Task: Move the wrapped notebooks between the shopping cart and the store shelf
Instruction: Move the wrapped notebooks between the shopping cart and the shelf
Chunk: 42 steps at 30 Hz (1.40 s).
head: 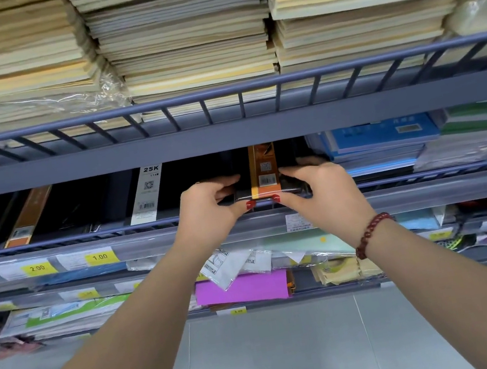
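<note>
A black wrapped notebook point(263, 177) with an orange paper band lies flat on the middle shelf point(148, 242), its near edge at the shelf's low rail. My left hand point(207, 209) grips its left side and my right hand point(323, 190) grips its right side, thumbs under the front edge. More black wrapped notebooks, one with a white 25K band point(148, 193) and one with an orange band point(27, 217), lie to the left on the same shelf. The shopping cart is out of view.
Tall stacks of cream notebooks point(185, 39) fill the upper shelf behind a grey rail point(220, 91). Blue and green notebooks point(383, 141) sit right of my hands. Lower shelves hold a magenta pack point(243, 289) and plastic-wrapped paper goods. Grey tiled floor point(277, 355) lies below.
</note>
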Each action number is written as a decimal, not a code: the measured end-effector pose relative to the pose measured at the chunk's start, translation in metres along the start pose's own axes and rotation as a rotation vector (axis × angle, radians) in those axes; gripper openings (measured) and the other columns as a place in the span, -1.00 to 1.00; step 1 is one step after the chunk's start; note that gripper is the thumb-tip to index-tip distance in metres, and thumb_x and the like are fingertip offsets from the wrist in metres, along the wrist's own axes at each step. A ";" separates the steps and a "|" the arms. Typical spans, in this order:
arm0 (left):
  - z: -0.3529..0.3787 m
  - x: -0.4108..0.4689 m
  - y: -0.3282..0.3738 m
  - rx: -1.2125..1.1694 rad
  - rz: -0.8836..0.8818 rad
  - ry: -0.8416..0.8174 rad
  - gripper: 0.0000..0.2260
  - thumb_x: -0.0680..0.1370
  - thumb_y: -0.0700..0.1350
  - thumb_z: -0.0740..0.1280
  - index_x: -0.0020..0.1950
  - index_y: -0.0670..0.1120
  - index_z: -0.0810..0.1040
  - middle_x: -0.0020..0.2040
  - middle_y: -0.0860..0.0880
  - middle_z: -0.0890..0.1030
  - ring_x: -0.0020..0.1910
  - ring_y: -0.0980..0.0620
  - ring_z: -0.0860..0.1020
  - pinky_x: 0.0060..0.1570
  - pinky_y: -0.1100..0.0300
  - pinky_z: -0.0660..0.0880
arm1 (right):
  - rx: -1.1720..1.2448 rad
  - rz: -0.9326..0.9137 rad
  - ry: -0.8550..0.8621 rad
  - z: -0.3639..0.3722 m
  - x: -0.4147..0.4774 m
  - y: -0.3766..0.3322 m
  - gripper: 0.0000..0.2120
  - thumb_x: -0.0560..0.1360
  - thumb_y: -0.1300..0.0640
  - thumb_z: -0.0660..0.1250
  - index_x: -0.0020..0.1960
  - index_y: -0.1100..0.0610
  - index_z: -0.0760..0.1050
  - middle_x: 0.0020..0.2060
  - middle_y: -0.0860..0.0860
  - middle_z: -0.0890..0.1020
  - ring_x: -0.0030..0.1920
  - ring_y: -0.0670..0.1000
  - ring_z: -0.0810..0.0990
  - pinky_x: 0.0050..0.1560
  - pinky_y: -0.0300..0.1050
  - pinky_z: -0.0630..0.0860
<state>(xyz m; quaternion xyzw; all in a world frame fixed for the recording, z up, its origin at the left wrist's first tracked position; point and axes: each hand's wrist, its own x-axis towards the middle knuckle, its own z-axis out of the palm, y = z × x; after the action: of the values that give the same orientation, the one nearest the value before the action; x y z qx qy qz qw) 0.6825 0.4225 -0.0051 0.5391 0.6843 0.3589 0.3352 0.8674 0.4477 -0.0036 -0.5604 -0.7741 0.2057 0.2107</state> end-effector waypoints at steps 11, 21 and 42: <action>0.004 -0.012 -0.003 0.208 0.081 0.007 -0.57 0.48 -0.13 0.43 0.34 0.00 0.48 0.01 -0.03 0.55 -0.02 0.14 0.49 -0.12 0.44 0.38 | -0.113 -0.013 -0.149 -0.001 -0.011 0.000 -0.46 0.52 -0.09 0.26 0.45 0.03 0.27 0.41 0.14 0.32 0.44 0.09 0.25 0.31 -0.02 0.35; -0.062 -0.086 0.034 0.823 0.015 -0.111 -0.56 0.55 -0.03 0.27 0.41 -0.08 0.35 0.36 -0.09 0.41 0.35 -0.10 0.36 0.25 0.05 0.37 | -0.303 -0.196 -0.253 -0.046 -0.050 -0.058 -0.36 0.48 -0.20 0.22 0.47 0.02 0.19 0.48 0.04 0.19 0.46 0.07 0.16 0.39 -0.02 0.17; -0.384 -0.400 0.038 1.035 -0.301 0.351 -0.61 0.50 -0.04 0.19 0.33 -0.04 0.38 0.23 -0.04 0.48 0.23 -0.09 0.43 0.17 0.03 0.39 | -0.320 -0.863 -0.361 -0.019 -0.171 -0.422 -0.32 0.47 -0.29 0.15 0.45 0.07 0.20 0.31 0.01 0.41 0.32 0.09 0.33 0.30 -0.01 0.32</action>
<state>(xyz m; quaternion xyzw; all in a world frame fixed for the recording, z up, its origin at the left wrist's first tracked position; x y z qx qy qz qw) 0.4545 -0.0125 0.2551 0.4621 0.8857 0.0091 -0.0442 0.5967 0.1649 0.2303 -0.1692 -0.9817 0.0719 0.0504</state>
